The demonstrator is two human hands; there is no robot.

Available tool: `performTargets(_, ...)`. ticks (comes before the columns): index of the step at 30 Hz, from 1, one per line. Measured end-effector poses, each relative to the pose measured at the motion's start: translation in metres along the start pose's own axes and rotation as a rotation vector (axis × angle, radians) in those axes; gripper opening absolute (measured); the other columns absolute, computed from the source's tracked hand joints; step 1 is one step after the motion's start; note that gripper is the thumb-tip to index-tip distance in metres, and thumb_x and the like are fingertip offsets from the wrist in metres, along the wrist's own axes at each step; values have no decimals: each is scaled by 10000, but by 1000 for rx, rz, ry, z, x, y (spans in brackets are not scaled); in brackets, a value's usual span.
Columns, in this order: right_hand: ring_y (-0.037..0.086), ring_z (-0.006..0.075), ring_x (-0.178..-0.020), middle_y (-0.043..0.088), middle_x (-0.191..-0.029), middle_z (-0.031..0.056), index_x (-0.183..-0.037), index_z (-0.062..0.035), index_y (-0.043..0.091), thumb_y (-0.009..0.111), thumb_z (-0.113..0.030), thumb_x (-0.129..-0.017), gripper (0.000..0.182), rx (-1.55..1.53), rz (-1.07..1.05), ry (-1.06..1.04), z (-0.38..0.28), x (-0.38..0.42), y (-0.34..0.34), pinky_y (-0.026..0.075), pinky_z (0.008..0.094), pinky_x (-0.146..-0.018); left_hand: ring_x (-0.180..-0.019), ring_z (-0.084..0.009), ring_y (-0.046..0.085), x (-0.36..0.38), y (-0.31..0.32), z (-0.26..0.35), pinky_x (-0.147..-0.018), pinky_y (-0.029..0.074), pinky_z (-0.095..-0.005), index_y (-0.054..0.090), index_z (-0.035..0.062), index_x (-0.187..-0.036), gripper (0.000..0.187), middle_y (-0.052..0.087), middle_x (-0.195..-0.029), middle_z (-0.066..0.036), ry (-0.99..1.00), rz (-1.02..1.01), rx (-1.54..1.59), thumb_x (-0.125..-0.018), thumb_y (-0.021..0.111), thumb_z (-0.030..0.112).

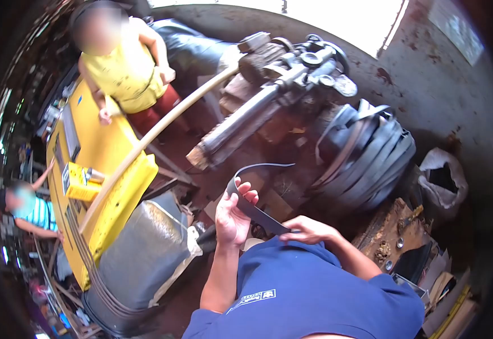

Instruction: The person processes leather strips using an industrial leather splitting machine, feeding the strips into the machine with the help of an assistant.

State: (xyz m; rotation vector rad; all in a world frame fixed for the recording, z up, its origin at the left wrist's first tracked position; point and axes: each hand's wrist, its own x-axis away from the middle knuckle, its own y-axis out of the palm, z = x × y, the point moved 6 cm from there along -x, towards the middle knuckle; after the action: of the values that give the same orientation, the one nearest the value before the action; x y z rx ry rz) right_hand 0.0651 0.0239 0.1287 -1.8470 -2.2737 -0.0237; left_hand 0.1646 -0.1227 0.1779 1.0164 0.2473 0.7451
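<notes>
A dark, flat, flexible strip (264, 219), which looks like leather or rubber, stretches between my hands in front of my blue shirt. My left hand (235, 213) is palm up, its fingers curled around the strip, and the strip's far end bends over and trails off to the right. Close to my shirt, my right hand (308, 230) pinches the near end between thumb and fingers.
A large bundle of dark strips (371, 164) stands at right, below a metal machine (283, 79). On the left are a yellow-topped table (102, 164), a yellow box (80, 182) and a grey covered drum (142, 248). Two people stand by the table. A cluttered wooden bench (382, 231) is at right.
</notes>
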Motion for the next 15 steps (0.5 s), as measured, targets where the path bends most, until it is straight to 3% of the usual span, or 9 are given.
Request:
performTargets(2, 615, 238, -723, 632, -768, 158, -910, 1, 630, 629, -356, -873, 359, 202, -176, 161, 70, 30, 0, 476, 370, -676, -940, -241, 632, 4, -16, 24, -896, 495, -385, 446, 35, -1291, 346, 606, -1114, -140, 107, -6, 106, -962, 458, 140)
performTargets(3, 625, 254, -715, 643, -759, 163, -912, -10, 660, 667, -331, -831, 331, 328, -232, 335, 91, 45, -4, 475, 387, -671, -889, -197, 629, 7, -23, 36, -821, 511, -349, 445, 47, -1300, 338, 614, -1086, -131, 159, 30, 164, -977, 441, 147)
performTargets(4, 635, 199, -726, 674, -786, 124, -930, -38, 677, 717, -334, -792, 329, 430, -299, 522, 125, 61, -6, 481, 345, -672, -680, -136, 593, 8, -31, 49, -650, 495, -281, 458, 37, -1287, 322, 627, -965, -103, 252, 82, 141, -990, 417, 154)
performTargets(7, 642, 214, -724, 676, -759, 95, -925, -53, 689, 729, -263, -750, 276, 267, -245, 551, 134, 67, -5, 493, 344, -686, -427, -82, 410, 37, -18, 64, -418, 344, -215, 522, 31, -1164, 282, 531, -621, -41, 279, 15, -61, -1014, 375, 219)
performTargets(8, 641, 210, -739, 677, -769, 85, -937, -55, 686, 734, -242, -736, 278, 252, -285, 517, 117, 55, -2, 497, 339, -699, -427, -63, 410, 48, -14, 50, -419, 343, -205, 538, 34, -1111, 282, 532, -590, -28, 235, 97, -46, -1019, 362, 234)
performTargets(10, 623, 202, -818, 679, -863, 90, -1114, -38, 602, 731, -276, -779, 431, 161, -295, 132, 98, 30, 4, 494, 355, -759, -379, -49, 332, 52, -28, 18, -386, 276, -197, 575, 38, -993, 323, 524, -596, -1, 158, 342, -413, -1015, 382, 296)
performTargets(11, 613, 184, -795, 666, -821, 70, -1114, -25, 588, 713, -341, -818, 451, 92, -225, 92, 58, 16, 3, 493, 361, -758, -379, -49, 347, 51, -48, -4, -387, 284, -195, 591, 37, -933, 360, 524, -579, -2, 77, 295, -611, -1009, 392, 328)
performTargets(13, 619, 104, -759, 642, -768, 34, -1033, -6, 601, 637, -241, -906, 269, -136, -249, 130, 31, -3, 2, 496, 264, -706, -424, -63, 465, 66, -62, -26, -413, 343, -179, 634, 26, -780, 497, 539, -536, -17, -223, 185, -894, -989, 419, 421)
performTargets(15, 609, 125, -642, 631, -713, 43, -987, -12, 565, 596, -163, -915, 170, -183, -144, 110, 20, -20, -6, 487, 274, -635, -475, -93, 547, 79, -63, -49, -453, 404, -177, 651, 2, -786, 647, 611, -584, -56, -580, 102, -915, -972, 346, 540)
